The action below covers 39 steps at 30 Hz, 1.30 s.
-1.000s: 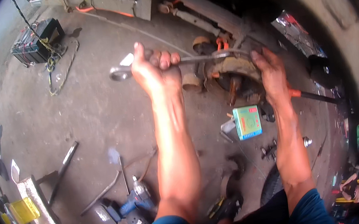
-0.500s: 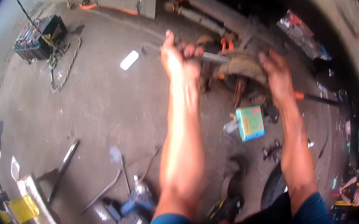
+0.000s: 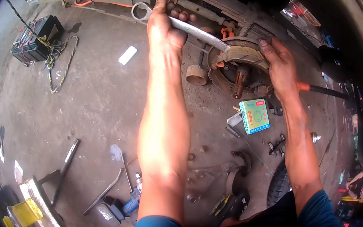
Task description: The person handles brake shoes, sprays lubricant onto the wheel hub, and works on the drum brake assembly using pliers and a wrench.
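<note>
My left hand [image 3: 164, 31] is closed around a long steel ring wrench [image 3: 202, 35], its ring end sticking out beyond my fist. The wrench's other end meets the edge of a curved, worn brake shoe [image 3: 247, 52] on a wheel hub assembly. My right hand [image 3: 282, 69] grips the right side of that shoe, fingertips near its upper edge; part of the grip is hidden. From the middle of the assembly a rusty axle shaft [image 3: 241, 82] juts toward me. Orange parts [image 3: 227, 32] show behind the shoe.
A green box [image 3: 254, 116] stands below the hub, beside a black-and-orange bar [image 3: 322, 91]. A tyre [image 3: 279, 185], loose brake shoes [image 3: 237, 177] and a blue power tool [image 3: 131, 203] lie near me. A battery [image 3: 36, 38] with rope sits far left; a metal stand [image 3: 47, 218] is near left.
My left hand has moved farther away and slightly left, tilting the wrench more steeply, with its end still at the shoe. My right hand has stayed at the shoe's right side.
</note>
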Each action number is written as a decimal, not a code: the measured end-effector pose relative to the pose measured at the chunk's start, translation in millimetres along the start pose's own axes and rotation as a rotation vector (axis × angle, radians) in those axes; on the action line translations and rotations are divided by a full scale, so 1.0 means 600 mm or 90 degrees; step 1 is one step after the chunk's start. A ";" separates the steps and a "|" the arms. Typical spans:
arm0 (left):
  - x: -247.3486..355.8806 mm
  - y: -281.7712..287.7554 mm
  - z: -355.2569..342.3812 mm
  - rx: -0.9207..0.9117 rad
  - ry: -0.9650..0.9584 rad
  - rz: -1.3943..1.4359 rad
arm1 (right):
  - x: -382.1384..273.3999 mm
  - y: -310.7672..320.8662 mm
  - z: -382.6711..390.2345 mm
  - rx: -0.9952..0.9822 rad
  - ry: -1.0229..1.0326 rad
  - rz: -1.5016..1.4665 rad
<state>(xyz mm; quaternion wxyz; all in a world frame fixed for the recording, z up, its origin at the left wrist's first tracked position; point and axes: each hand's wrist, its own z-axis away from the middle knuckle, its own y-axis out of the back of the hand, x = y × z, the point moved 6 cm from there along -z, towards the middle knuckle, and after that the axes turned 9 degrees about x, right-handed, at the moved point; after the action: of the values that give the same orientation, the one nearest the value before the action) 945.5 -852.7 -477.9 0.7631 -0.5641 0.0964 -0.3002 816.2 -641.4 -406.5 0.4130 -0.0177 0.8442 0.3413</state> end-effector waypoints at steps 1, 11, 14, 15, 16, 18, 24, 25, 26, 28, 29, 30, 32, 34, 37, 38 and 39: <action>0.006 0.017 -0.015 0.001 0.000 -0.002 | 0.004 -0.003 0.003 0.021 -0.005 0.011; -0.026 0.039 0.052 0.083 -0.011 0.052 | 0.013 0.014 0.003 0.067 0.001 0.106; -0.014 0.040 0.046 0.088 -0.023 0.038 | -0.010 -0.006 0.004 -0.028 -0.051 -0.016; -0.009 0.034 0.044 0.087 -0.022 0.026 | -0.020 -0.018 0.008 -0.112 -0.095 -0.110; -0.010 0.032 0.043 0.153 0.009 -0.006 | -0.018 -0.016 0.007 -0.110 -0.096 -0.111; -0.003 0.015 0.033 0.138 -0.010 -0.034 | -0.015 -0.013 0.007 -0.107 -0.086 -0.065; 0.004 -0.023 0.001 -0.006 -0.003 -0.109 | 0.000 -0.004 -0.002 -0.059 -0.038 0.030; 0.001 -0.018 -0.008 -0.071 0.040 -0.078 | 0.001 -0.008 0.001 -0.059 -0.042 0.028; -0.004 -0.019 -0.011 -0.139 0.084 -0.044 | -0.001 -0.006 0.000 -0.049 -0.031 0.038; 0.000 -0.008 -0.017 -0.161 0.080 -0.010 | -0.001 -0.004 -0.003 -0.038 -0.021 0.047; 0.004 -0.009 -0.018 -0.181 0.075 0.025 | 0.003 -0.005 -0.004 -0.042 -0.024 0.047; 0.001 0.000 -0.030 -0.077 0.057 -0.015 | 0.005 -0.005 -0.004 -0.045 -0.027 0.046; 0.002 -0.002 -0.029 -0.030 0.061 -0.031 | -0.006 -0.008 0.003 -0.056 -0.051 0.024; 0.002 0.001 -0.025 0.039 0.071 -0.048 | -0.012 -0.008 0.007 -0.065 -0.072 0.001; 0.006 -0.006 -0.017 0.133 0.041 -0.098 | -0.007 0.000 0.001 -0.034 -0.071 0.071; 0.008 -0.007 -0.011 0.149 0.030 -0.094 | 0.001 -0.003 -0.003 -0.055 -0.072 0.057; 0.008 -0.009 -0.009 0.150 0.030 -0.095 | 0.002 -0.006 -0.004 -0.066 -0.072 0.051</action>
<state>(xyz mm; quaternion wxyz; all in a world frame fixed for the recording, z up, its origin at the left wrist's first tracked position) 944.8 -860.5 -473.8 0.7973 -0.4692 0.0361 -0.3780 814.7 -645.4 -408.5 0.4448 0.0138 0.8007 0.4010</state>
